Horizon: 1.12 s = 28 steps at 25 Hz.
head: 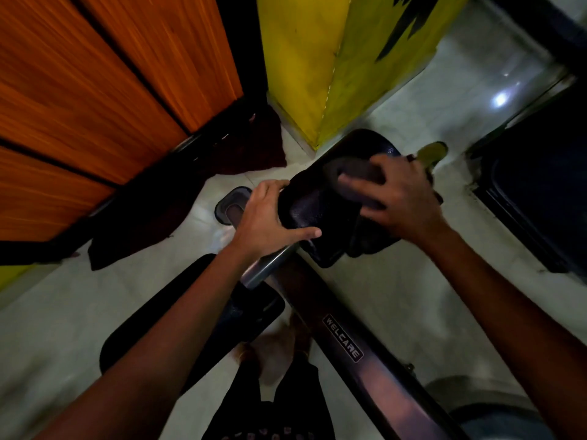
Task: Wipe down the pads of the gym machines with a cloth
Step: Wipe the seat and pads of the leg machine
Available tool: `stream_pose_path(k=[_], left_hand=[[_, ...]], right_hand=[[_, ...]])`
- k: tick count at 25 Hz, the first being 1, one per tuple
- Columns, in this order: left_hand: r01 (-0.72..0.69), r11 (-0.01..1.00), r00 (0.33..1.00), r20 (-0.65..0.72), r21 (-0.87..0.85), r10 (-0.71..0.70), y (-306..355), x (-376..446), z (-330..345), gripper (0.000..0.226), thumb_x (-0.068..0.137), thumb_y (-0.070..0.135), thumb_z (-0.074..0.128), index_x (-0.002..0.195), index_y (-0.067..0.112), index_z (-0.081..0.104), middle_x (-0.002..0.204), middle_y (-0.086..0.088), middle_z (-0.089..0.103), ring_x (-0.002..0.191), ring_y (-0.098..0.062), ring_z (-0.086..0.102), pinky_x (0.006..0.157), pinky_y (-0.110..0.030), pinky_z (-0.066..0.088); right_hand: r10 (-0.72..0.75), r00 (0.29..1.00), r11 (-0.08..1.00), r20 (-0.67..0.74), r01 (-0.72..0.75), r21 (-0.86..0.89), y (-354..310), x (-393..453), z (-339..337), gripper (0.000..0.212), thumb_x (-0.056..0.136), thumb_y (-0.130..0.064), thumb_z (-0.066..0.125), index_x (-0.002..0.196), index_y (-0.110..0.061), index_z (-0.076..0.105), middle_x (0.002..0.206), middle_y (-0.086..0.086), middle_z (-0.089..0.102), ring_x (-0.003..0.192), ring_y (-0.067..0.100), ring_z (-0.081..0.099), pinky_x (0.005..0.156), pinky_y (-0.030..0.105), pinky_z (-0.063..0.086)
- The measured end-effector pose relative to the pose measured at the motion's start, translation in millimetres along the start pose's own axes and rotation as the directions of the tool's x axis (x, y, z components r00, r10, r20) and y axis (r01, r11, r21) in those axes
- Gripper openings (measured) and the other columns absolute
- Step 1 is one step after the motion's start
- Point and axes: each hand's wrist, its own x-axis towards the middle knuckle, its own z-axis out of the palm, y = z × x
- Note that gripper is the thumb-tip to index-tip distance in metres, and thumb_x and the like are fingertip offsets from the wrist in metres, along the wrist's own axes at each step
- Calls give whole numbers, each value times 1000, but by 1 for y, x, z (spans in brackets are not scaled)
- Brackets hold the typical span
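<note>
Gripping pad (317, 214) edge, left hand (270, 217).

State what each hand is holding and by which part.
Left hand grips the black pad by its near-left edge. Right hand presses a dark cloth onto the pad's top; fingers spread, no clear grasp.

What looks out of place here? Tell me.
A dark maroon cloth lies crumpled on the pale floor against the orange wooden wall, looking dropped rather than put away. Nothing else stands out.
</note>
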Motion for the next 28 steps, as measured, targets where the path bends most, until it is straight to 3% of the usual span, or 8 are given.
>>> stream_pose_path(k=[3, 7, 12, 15, 19, 22, 25, 28], left_hand=[[194, 976, 964, 203, -96, -171, 0, 7, 2, 125, 56, 59, 79, 150, 14, 9, 156, -5, 16, 142, -21, 18, 117, -38, 21], [88, 992, 996, 39, -94, -85, 1, -4, 17, 115, 59, 52, 83, 147, 12, 20, 146, -3, 29, 133, -13, 27, 111, -23, 20], [57, 997, 996, -79, 51, -53, 5, -15, 34, 129, 56, 63, 78, 150, 7, 8, 156, -7, 13, 144, -20, 9, 116, -30, 10], [-2, 999, 999, -48, 34, 4, -1, -12, 30, 132, 51, 69, 77, 148, 5, 14, 153, -10, 19, 141, -21, 14, 112, -23, 9], [11, 1000, 1000, 27, -20, -11, -4, -10, 18, 125, 51, 61, 80, 146, 7, 19, 148, -9, 26, 137, -18, 22, 108, -20, 13], [170, 961, 984, 82, -218, -156, -7, 1, 10, 125, 45, 71, 79, 143, 16, 24, 141, -2, 36, 132, -19, 37, 112, -34, 31], [244, 952, 954, 220, -185, -202, -1, 10, 10, 130, 54, 53, 85, 150, 14, 6, 153, -4, 19, 142, -21, 21, 115, -31, 22], [208, 978, 967, 153, -15, -203, 10, 6, 12, 135, 55, 58, 82, 150, 11, -2, 158, -4, 7, 145, -20, 9, 118, -39, 16]], right_hand=[[372, 926, 927, -72, -367, 73, -7, 7, 0, 53, 72, -39, 49, 123, -33, 60, 111, 21, 55, 95, 36, 49, 77, 42, 36], [-66, 997, 998, 26, 66, 11, -29, 1, 4, 54, 72, -42, 48, 123, -29, 61, 110, 18, 55, 90, 31, 45, 70, 37, 28], [409, 913, 911, 10, -408, 64, -14, 13, -4, 56, 73, -41, 44, 125, -30, 60, 112, 22, 53, 98, 37, 49, 78, 43, 37], [26, 1000, 999, 4, -26, 19, -53, 9, 1, 54, 72, -42, 45, 122, -29, 61, 108, 17, 56, 90, 30, 45, 71, 37, 28], [-385, 920, 922, 76, 386, 0, -41, -3, -3, 53, 78, -45, 47, 129, -31, 49, 114, 16, 53, 90, 29, 48, 70, 37, 34], [-9, 994, 1000, 112, 11, -16, -6, 13, -9, 59, 75, -48, 41, 132, -36, 46, 114, 21, 52, 96, 36, 52, 78, 45, 42], [471, 876, 881, 107, -473, -7, -9, 29, -9, 61, 75, -49, 34, 132, -34, 52, 114, 21, 49, 101, 39, 48, 81, 47, 38], [214, 972, 977, 91, -214, -15, -39, 24, -3, 58, 73, -44, 39, 125, -29, 59, 108, 19, 53, 93, 36, 53, 75, 41, 39]])
